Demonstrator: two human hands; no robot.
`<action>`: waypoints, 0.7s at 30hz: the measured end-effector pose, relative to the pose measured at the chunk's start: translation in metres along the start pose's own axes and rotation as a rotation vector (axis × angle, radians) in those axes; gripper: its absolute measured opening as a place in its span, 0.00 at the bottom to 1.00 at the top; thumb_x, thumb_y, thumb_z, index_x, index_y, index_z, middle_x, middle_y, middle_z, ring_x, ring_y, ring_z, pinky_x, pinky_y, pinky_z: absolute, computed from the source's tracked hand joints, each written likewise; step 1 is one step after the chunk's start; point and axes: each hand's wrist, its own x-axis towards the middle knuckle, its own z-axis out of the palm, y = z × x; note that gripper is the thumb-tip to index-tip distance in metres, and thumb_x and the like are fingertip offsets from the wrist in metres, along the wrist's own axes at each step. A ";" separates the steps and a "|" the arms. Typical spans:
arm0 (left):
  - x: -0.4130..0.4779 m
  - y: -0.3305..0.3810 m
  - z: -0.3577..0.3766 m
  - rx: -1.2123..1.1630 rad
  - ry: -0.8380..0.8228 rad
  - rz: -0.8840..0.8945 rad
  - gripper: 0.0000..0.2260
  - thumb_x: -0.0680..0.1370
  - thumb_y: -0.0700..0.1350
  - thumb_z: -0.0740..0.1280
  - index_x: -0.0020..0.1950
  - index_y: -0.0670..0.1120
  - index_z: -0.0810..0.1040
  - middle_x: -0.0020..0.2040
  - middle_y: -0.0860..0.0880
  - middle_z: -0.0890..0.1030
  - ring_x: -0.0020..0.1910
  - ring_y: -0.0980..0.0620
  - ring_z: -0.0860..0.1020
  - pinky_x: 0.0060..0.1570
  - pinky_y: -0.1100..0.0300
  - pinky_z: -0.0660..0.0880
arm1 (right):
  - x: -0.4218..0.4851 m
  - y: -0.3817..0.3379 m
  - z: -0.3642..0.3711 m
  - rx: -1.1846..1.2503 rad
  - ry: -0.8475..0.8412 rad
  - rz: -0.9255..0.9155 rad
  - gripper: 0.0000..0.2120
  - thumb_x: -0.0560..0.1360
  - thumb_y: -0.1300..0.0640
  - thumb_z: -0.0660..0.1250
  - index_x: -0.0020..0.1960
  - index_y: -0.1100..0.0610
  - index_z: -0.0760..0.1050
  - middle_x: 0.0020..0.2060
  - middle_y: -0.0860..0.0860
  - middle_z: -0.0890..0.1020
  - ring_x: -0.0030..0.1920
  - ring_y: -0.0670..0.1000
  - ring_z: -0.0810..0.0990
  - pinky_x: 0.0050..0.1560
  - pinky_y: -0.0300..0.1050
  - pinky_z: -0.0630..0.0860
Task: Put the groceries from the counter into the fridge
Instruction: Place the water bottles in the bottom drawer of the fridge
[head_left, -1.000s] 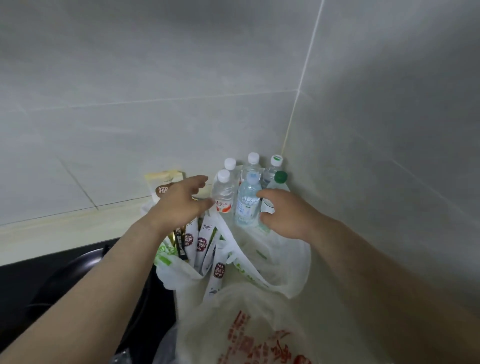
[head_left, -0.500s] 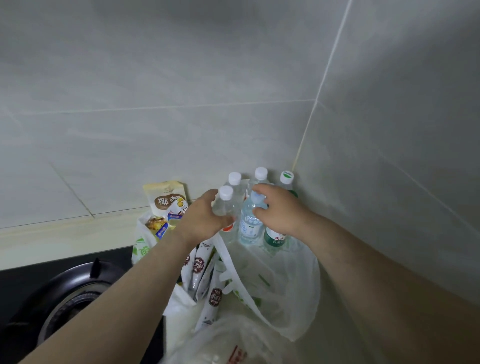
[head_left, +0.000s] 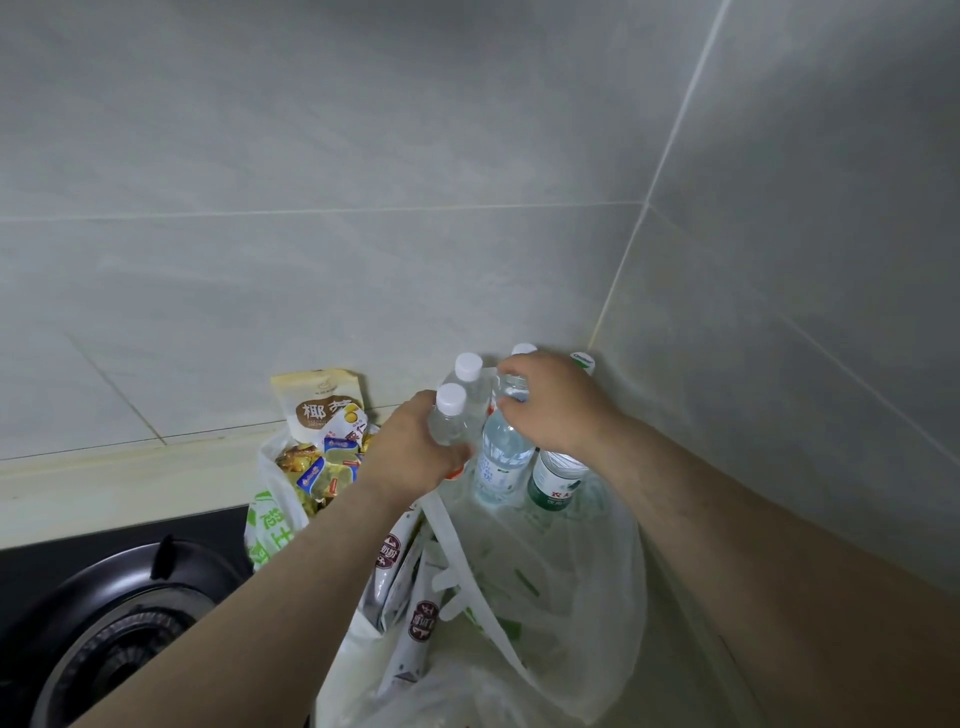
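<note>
The left hand (head_left: 415, 457) was wrapped round the body of a small clear plastic bottle with a white cap (head_left: 451, 421), its fingers curled about it below the shoulder. The right hand (head_left: 558, 410) was closed from above over the neck of a taller clear water bottle with a pale blue label (head_left: 500, 462) (its cap was hidden beneath the palm). Both bottles stood upright in the corner of the grey tiled wall (head_left: 363, 208), clustered with a green-labelled clear bottle (head_left: 555, 480) just under the right wrist and another white-capped clear bottle (head_left: 469, 371) behind. A translucent white plastic bag (head_left: 582, 597) lay open in front of them. To the left, white stick sachets with round brown logos (head_left: 423, 621) stuck up from a second bag, and a cream snack pouch (head_left: 317, 400) stood above a pack of yellow wrapped sweets (head_left: 311, 467) on the cream counter (head_left: 104, 478). A black gas burner (head_left: 114, 639) sat at the lower left.
</note>
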 end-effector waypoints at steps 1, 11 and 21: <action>0.001 0.000 0.000 0.001 0.001 0.006 0.28 0.68 0.51 0.76 0.66 0.53 0.72 0.57 0.54 0.79 0.55 0.51 0.77 0.53 0.55 0.74 | 0.004 -0.002 0.000 -0.008 0.000 -0.013 0.21 0.76 0.54 0.66 0.69 0.53 0.74 0.63 0.51 0.78 0.62 0.53 0.76 0.57 0.41 0.71; 0.007 -0.004 -0.004 0.038 -0.034 0.004 0.29 0.67 0.51 0.78 0.65 0.52 0.72 0.55 0.55 0.78 0.52 0.52 0.77 0.48 0.58 0.72 | 0.055 -0.020 0.007 -0.072 -0.173 -0.011 0.14 0.79 0.59 0.62 0.63 0.59 0.73 0.59 0.54 0.78 0.61 0.57 0.74 0.58 0.46 0.72; 0.007 -0.007 -0.009 0.104 -0.043 0.013 0.25 0.67 0.53 0.76 0.61 0.56 0.73 0.49 0.59 0.79 0.48 0.54 0.78 0.44 0.59 0.74 | 0.074 -0.016 0.026 -0.030 -0.154 0.044 0.07 0.75 0.55 0.69 0.48 0.57 0.75 0.42 0.50 0.77 0.43 0.53 0.75 0.38 0.43 0.65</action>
